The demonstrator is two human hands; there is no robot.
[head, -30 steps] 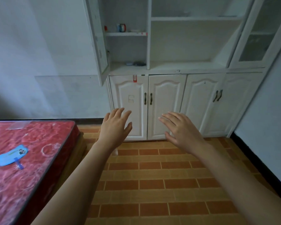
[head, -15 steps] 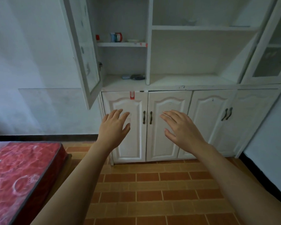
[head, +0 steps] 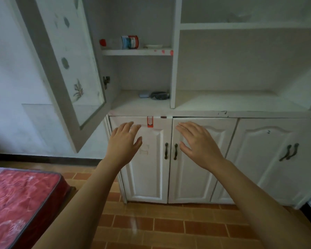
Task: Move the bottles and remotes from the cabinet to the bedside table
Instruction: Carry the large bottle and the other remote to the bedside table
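Note:
A clear bottle [head: 120, 42] with a red cap and a red-and-blue label lies on its side on the upper shelf of the white cabinet [head: 174, 69]. On the shelf below lie a small grey remote [head: 144, 94] and a dark object [head: 159, 95] beside it; what the dark one is I cannot tell. My left hand [head: 124, 142] and my right hand [head: 197, 142] are stretched out in front of the lower cabinet doors, fingers spread, holding nothing. Both hands are well below the shelves.
The glass cabinet door [head: 66, 65] stands swung open to the left. A small white dish [head: 153, 46] sits next to the bottle. A bed with a red mattress [head: 20, 203] fills the lower left. The floor is of orange tiles [head: 160, 227].
The view has come closer to the cabinet and tilted up; the shelves look larger and the bed has slid down and left. Both hands stay open and empty in front of me.

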